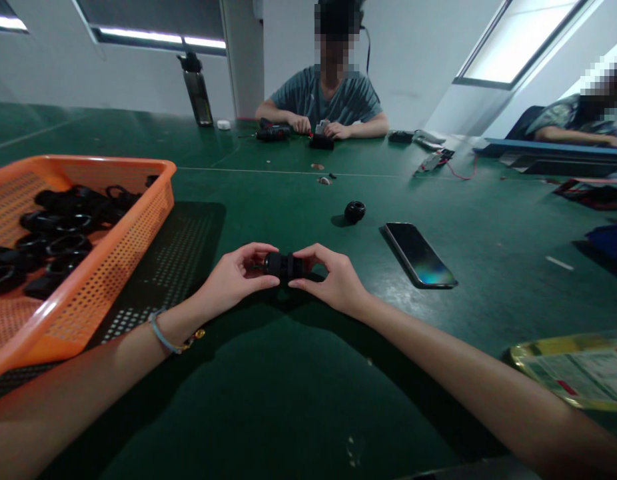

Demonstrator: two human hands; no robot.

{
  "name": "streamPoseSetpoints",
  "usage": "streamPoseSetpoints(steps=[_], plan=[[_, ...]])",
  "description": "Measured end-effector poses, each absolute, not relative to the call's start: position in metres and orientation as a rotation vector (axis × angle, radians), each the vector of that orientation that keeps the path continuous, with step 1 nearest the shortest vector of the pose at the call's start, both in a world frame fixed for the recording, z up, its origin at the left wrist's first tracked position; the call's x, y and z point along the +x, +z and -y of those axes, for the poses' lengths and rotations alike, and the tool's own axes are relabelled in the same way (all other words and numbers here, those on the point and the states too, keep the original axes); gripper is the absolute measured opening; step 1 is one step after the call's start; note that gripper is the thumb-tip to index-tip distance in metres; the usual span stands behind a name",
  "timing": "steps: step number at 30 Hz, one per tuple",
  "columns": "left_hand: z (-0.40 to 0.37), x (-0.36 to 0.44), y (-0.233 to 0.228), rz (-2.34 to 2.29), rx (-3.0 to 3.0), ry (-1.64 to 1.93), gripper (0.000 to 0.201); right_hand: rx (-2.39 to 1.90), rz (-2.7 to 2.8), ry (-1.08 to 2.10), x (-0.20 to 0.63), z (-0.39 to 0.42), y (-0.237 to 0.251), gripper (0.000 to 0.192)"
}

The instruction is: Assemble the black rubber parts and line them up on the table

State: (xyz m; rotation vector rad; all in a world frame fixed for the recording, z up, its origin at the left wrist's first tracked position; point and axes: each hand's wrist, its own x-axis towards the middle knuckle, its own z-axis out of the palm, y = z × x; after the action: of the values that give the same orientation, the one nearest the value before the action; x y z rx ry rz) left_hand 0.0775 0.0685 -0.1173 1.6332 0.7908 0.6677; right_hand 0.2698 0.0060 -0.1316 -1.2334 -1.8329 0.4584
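Between my two hands is a black ribbed cylindrical fitting point(283, 266), lying sideways just above the green table. My left hand point(242, 272) grips its left end between thumb and fingers. On the opposite end, my right hand point(333, 275) pinches it the same way. The fitting looks like a threaded plastic part with a raised ring around its middle; its exact kind I cannot make out. Another small round black part point(355, 211) sits on the table beyond my right hand, apart from both hands.
An orange perforated basket point(138, 230) with several black ring-like parts point(68, 223) stands at left. A phone point(419, 255) lies to the right, a yellow-edged package point(578, 370) nearer me. Across the table point(268, 193) a person point(328, 100) handles small parts; a dark bottle point(197, 93) stands far left.
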Motion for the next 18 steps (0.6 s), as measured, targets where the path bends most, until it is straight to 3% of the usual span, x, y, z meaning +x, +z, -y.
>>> streamPoseSetpoints(steps=[13,18], plan=[[-0.0703,0.0756,-0.1197,-0.808,1.690,0.637,0.044,-1.253,1.885,0.506,0.2712,-0.0075,-0.1301,0.027],[-0.0700,0.0739,-0.1196,-0.774,1.698,0.642,0.060,-1.252,1.900,0.482,0.2706,-0.0064,-0.1297,0.027]])
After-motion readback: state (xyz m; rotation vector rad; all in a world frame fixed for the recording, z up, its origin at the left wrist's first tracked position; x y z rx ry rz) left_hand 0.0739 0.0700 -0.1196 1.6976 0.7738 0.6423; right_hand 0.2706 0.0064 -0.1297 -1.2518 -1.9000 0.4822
